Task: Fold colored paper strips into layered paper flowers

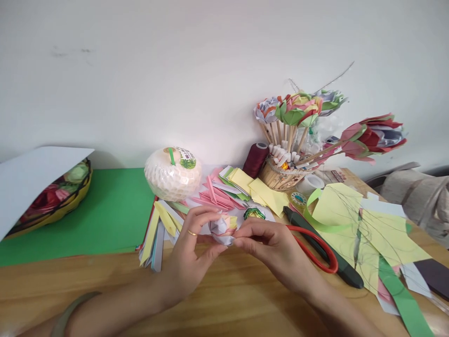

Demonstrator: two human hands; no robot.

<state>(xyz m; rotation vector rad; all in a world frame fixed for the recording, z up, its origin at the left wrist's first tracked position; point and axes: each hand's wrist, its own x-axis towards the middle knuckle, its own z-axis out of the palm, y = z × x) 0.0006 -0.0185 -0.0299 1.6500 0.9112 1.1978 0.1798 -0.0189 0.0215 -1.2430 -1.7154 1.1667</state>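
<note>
Between my two hands, above the front of the wooden table, is a small folded paper flower (221, 229) in white, pink and yellow. My left hand (191, 250) curves around its left side, thumb below and fingers above. At its lower right edge, my right hand (271, 245) pinches a white petal between thumb and forefinger. Just behind the right hand sits a green and yellow folded paper piece (254, 213). Folded pink paper strips (215, 193) lie behind the flower. To the left of my left hand are yellow and white paper strips (162, 224).
Red-handled scissors (331, 262) and a dark green pen-like tool (345, 273) lie right, beside yellow paper sheets (389, 229). Behind stand a basket (280, 177) of paper flowers, a maroon thread spool (256, 159) and a wrapped coconut (171, 175). A green sheet (115, 210) lies left.
</note>
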